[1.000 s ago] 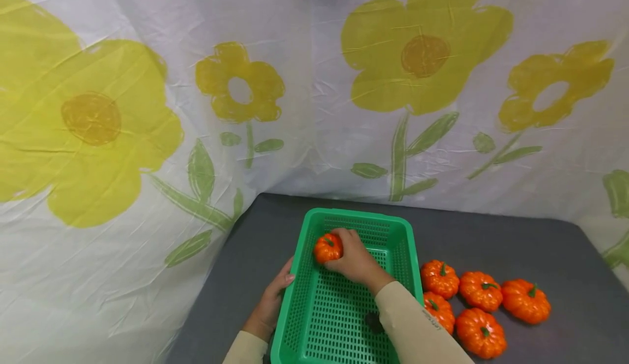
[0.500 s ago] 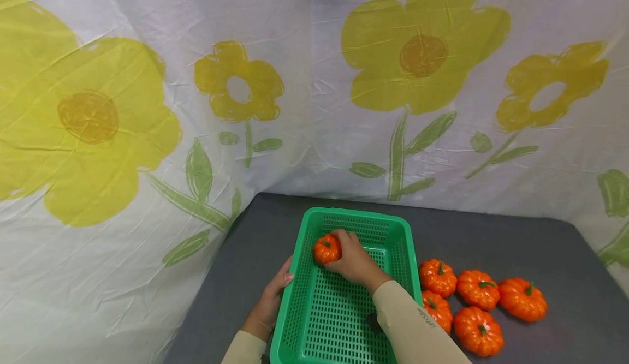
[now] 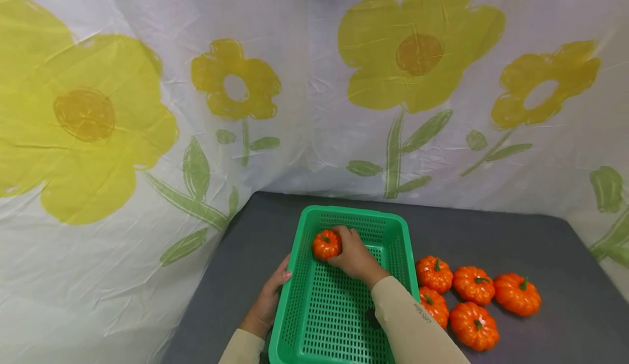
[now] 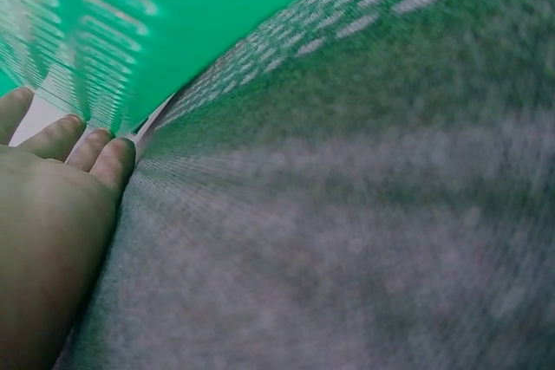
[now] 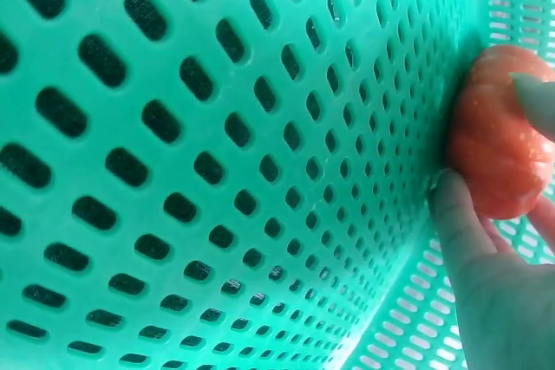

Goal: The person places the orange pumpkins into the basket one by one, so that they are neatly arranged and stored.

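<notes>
In the head view a green plastic basket [image 3: 281,320] with slotted walls stands on the dark table. Inside its far left corner is a small shiny orange pumpkin [image 3: 325,246] with a green stem. My right hand [image 3: 355,259] grips this pumpkin from the right, thumb on the near side and fingers at the far side. The right wrist view shows the pumpkin [image 5: 499,149] close to the slotted wall, with the fingers around it. My left hand [image 3: 270,294] rests against the basket's outer left side. In the left wrist view, nearly straight fingers [image 4: 111,162] touch the basket wall [image 4: 156,23].
Several more orange pumpkins [image 3: 474,326] sit in a cluster on the dark grey table [image 3: 530,244], right of the basket. A small dark object [image 3: 372,318] shows beside the right sleeve. A white cloth [image 3: 304,107] printed with yellow flowers hangs behind the table.
The whole head view has shifted slightly. Both hands keep nearly the same places, the right one on the pumpkin and the left one at the basket's side.
</notes>
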The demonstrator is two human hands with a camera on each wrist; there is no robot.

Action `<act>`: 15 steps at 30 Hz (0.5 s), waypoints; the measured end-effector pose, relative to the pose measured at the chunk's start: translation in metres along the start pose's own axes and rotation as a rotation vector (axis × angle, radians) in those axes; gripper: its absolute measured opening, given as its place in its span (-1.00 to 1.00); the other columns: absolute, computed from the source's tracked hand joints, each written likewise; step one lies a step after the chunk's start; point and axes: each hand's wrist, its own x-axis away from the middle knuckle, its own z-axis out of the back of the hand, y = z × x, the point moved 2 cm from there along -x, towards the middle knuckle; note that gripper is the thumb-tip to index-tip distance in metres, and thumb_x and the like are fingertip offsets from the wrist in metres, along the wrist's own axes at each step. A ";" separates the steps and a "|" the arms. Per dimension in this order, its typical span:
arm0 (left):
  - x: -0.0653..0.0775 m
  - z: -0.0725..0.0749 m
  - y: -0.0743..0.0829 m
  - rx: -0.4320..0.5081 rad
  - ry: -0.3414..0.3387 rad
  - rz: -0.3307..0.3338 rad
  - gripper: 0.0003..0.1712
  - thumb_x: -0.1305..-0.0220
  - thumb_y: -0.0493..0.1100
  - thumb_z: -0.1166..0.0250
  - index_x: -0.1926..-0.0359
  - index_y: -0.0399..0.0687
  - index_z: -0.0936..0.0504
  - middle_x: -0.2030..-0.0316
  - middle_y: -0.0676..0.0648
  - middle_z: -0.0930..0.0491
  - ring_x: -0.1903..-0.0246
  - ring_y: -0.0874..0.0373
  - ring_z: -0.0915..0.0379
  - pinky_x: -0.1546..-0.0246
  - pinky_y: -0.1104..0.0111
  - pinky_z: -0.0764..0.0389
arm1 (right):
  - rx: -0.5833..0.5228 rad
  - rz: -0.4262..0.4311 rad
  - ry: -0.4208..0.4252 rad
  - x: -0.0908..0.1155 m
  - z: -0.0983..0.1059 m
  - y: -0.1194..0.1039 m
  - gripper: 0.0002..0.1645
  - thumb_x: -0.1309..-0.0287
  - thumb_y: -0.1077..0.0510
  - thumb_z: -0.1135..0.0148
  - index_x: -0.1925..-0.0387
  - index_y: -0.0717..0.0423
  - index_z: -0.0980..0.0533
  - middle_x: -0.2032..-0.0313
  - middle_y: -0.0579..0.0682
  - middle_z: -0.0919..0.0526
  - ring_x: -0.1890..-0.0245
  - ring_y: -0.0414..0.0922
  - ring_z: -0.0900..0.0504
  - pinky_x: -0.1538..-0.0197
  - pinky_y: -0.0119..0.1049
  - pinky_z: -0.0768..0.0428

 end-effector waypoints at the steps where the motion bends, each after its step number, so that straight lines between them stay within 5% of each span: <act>1: 0.000 0.000 0.001 -0.004 -0.002 -0.004 -0.17 -0.61 -0.10 0.27 -0.81 0.12 0.19 -0.69 -0.38 0.14 -0.57 -0.29 -0.05 -0.45 0.03 -0.34 | 0.001 0.000 0.000 -0.001 0.000 0.000 -0.10 -0.10 0.32 -0.63 -0.44 0.29 -0.40 -0.17 0.30 -0.47 -0.12 0.25 -0.59 -0.18 0.26 -0.59; 15: -0.001 0.000 0.004 0.013 0.001 0.010 -0.18 -0.63 -0.08 0.29 -0.81 0.12 0.21 -0.65 -0.43 0.06 -0.49 -0.30 -0.18 -0.41 0.01 -0.41 | -0.055 -0.032 -0.009 -0.001 0.007 -0.002 -0.03 -0.14 0.25 -0.65 -0.52 0.22 -0.37 -0.29 0.31 -0.44 -0.20 0.23 -0.55 -0.18 0.20 -0.61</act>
